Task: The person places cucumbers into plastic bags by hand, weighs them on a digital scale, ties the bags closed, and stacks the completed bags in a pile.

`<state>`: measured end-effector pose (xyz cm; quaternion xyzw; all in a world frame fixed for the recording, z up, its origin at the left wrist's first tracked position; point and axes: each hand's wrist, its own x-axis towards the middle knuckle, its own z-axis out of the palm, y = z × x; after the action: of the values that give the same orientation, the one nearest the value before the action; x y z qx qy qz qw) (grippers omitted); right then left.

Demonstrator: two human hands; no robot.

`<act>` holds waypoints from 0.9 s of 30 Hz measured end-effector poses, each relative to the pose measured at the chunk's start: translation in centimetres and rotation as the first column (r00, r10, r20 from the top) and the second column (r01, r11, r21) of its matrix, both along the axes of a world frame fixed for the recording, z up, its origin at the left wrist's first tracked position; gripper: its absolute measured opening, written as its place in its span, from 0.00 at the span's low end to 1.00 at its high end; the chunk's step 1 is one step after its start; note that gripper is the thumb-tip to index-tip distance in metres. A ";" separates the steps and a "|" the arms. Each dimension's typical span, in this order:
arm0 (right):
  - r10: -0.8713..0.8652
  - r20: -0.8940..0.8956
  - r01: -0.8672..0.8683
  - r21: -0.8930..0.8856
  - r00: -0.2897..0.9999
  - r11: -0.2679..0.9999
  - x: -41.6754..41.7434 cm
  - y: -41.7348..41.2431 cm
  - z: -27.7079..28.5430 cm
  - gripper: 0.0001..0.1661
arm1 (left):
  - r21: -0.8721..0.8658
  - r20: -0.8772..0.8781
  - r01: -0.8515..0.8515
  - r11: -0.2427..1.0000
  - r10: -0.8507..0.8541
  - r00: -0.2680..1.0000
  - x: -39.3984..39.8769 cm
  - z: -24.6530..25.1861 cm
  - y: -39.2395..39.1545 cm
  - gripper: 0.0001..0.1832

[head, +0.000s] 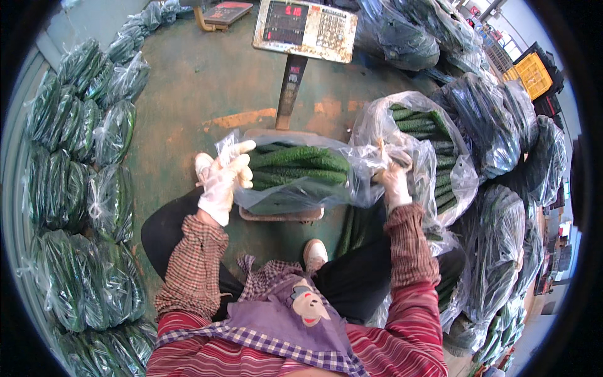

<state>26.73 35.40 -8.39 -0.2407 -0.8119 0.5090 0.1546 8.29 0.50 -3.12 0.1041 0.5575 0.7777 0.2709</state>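
A clear plastic bag of dark green cucumbers (301, 165) lies crosswise before me, over the platform of a bench scale (282, 215). My left hand (226, 176), in a whitish glove, holds the left end of the bag, its fingers curled at the plastic. At the other end, my right hand (395, 181), also gloved, grips the bunched neck of the bag. Just beyond that hand stands a larger open plastic bag (367, 115) with several cucumbers (443, 160) inside. The scale's display head (305, 30) rises on a post (291, 92) and shows lit red digits.
Tied bags of cucumbers (113, 202) line the wall on the left. More filled bags (485, 122) are piled along the right, with a yellow crate (527, 75) behind them. Another scale platform (226, 12) sits at the top. The green floor (188, 85) is worn.
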 end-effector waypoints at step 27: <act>-0.113 -0.372 -0.226 -0.749 0.921 0.623 1.6 -2.6 7.4 0.15 | 0.171 0.135 0.050 0.984 -0.074 0.988 -1.4 5.5 0.0 0.24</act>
<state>28.33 32.78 -1.02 -0.1528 -0.4709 0.8512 0.1744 6.88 0.49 2.38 0.0886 0.4664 0.8183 0.3240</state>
